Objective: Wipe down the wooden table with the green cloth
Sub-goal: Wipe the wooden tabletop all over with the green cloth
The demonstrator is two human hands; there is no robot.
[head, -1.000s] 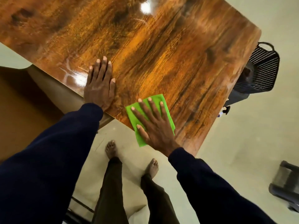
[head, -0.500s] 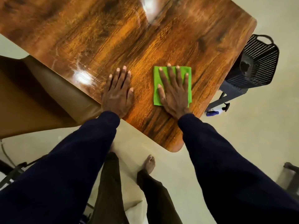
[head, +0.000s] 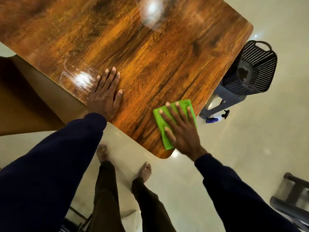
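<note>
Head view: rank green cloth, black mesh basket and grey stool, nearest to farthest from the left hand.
From the left hand:
1. green cloth, near table corner, under the right hand.
2. black mesh basket, past the table's right edge.
3. grey stool, floor, far right.

Likely home: glossy wooden table (head: 150, 47), tiled floor (head: 275, 134), plastic chair (head: 254, 69), bare feet.

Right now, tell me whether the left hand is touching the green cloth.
Apart. The head view shows bare table between the left hand, pressed flat, and the green cloth under the right hand.
</note>
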